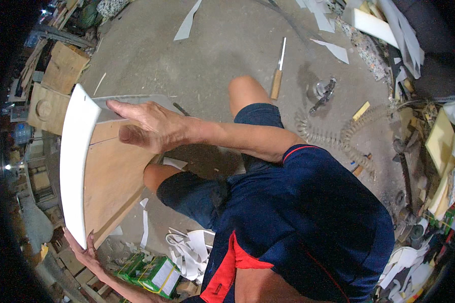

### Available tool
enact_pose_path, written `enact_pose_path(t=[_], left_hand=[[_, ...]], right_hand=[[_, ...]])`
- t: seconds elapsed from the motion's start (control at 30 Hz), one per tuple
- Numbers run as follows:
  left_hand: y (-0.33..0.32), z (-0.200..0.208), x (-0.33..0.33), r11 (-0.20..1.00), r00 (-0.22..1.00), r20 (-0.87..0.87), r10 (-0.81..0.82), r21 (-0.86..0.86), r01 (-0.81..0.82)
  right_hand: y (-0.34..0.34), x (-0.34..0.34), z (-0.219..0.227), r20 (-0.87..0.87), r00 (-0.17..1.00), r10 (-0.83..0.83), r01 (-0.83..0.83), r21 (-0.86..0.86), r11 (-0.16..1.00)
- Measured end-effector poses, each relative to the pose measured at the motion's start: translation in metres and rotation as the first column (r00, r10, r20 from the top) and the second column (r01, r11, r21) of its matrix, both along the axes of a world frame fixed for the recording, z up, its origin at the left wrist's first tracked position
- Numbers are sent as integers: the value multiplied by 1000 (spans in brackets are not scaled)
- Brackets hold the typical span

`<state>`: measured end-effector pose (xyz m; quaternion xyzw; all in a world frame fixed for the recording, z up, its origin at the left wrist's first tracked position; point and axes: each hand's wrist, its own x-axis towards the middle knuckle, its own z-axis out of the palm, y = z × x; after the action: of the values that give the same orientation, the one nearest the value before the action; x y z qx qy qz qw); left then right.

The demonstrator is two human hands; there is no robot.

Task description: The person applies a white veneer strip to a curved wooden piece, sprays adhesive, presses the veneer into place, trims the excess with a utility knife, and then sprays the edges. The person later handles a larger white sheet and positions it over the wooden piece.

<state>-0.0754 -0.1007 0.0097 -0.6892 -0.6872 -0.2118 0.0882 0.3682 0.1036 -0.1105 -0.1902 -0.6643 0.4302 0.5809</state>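
Note at the left of the view a long, curved, thick white foam-like strip (74, 161), standing along the edge of a broad, flat tan wooden panel (111, 177). Judge the chief risk as misalignment along that edge; probable cause, uneven support, with a grip at the lower end and none evident at the upper. Rate as lesser risks tilting of the panel under one-sided pressure, and denting of the strip from hard fingertip force.

Find the strip's lower tip between the fingers of the bare left hand (84, 255), closed around it, with digits showing on both sides. Place the strip's upper portion just beyond the fingertips of the bare right hand (154, 125), with thumb and fingers apart over the panel and nothing visibly gripped. Cannot tell contact there from close hovering.

Record on the grey concrete floor (222, 40), well apart from both hands: a narrow metal blade with a wooden handle (277, 83) and a coiled translucent hose (376, 116).
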Motion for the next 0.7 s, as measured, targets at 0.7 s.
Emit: enact_pose_path(t=[0.7], left_hand=[[-12,4,53,952,924,-252,287,-30,-304]], right_hand=[[46,304,-431,975,163,-150,964,-125,236]])
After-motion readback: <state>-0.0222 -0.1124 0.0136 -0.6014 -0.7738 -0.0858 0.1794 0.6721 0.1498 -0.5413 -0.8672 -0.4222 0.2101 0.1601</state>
